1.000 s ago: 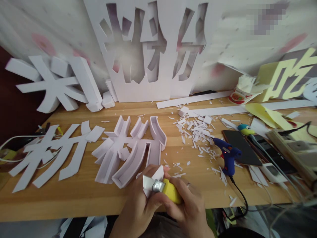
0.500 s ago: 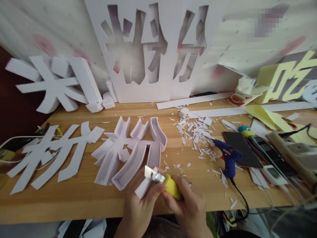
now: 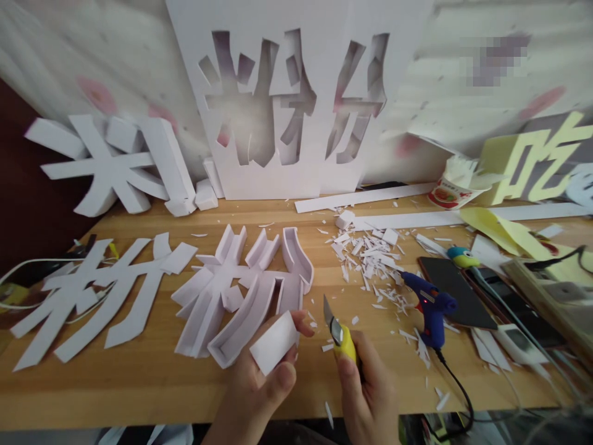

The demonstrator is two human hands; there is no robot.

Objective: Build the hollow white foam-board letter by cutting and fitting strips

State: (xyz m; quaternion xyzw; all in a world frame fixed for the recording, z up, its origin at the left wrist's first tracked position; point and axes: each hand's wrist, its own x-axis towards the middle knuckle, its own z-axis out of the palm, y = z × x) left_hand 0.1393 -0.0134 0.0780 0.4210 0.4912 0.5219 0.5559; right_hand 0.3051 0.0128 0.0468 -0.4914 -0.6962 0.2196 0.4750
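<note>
A small white foam-board piece (image 3: 275, 343) lies in my left hand (image 3: 254, 386), held between the thumb and fingers. My right hand (image 3: 368, 383) is closed round the yellow handle of a utility knife (image 3: 344, 343); its blade points up and away, apart from the white piece. Just beyond my left hand, a white hollow character with raised walls (image 3: 241, 284) rests on the table, its lower right part partly hidden by my fingers. Left of it lie flat white character strokes (image 3: 130, 272).
White scraps (image 3: 370, 253) are heaped right of centre. A blue glue gun (image 3: 430, 303) with a lit red light and black cord stands beside a dark phone (image 3: 456, 290). A white board (image 3: 287, 182) with cut-outs leans at the back, near a paper cup (image 3: 451, 193).
My right hand has moved right with the knife, away from the white piece. In my left hand the piece now faces up. A thin sliver shows near the table's front edge.
</note>
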